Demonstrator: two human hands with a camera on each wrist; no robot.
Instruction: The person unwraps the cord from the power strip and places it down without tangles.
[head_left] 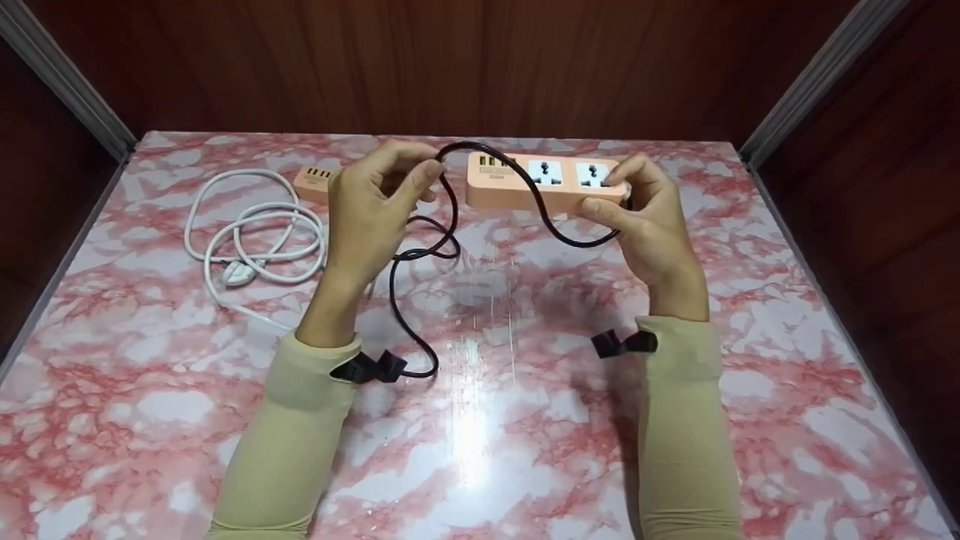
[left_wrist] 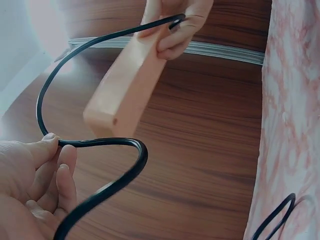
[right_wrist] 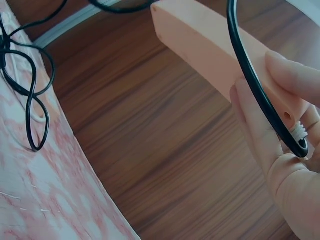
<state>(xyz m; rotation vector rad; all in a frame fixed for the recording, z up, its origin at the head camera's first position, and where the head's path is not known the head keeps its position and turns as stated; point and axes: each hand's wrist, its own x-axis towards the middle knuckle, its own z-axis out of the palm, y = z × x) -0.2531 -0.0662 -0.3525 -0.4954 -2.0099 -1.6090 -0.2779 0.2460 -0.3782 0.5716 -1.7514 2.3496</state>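
An orange power strip (head_left: 517,193) with white sockets and a row of USB ports is held up above the table. My right hand (head_left: 651,210) grips its right end, where the cord comes out through a white ribbed collar (right_wrist: 298,131). The black cord (head_left: 541,201) loops from that end over to my left hand (head_left: 379,202), which pinches it between thumb and fingers. In the left wrist view, the cord (left_wrist: 122,175) runs on past the left hand (left_wrist: 35,180). The rest of it lies in loose loops on the table; its far end is hidden near the left wrist.
On the left lies a second orange power strip (head_left: 311,184), partly behind the left hand. Its coiled white cord (head_left: 206,217) and a white plug (head_left: 238,274) are on the pink marbled table (head_left: 540,450). Dark wood panels (head_left: 450,67) enclose the back and sides.
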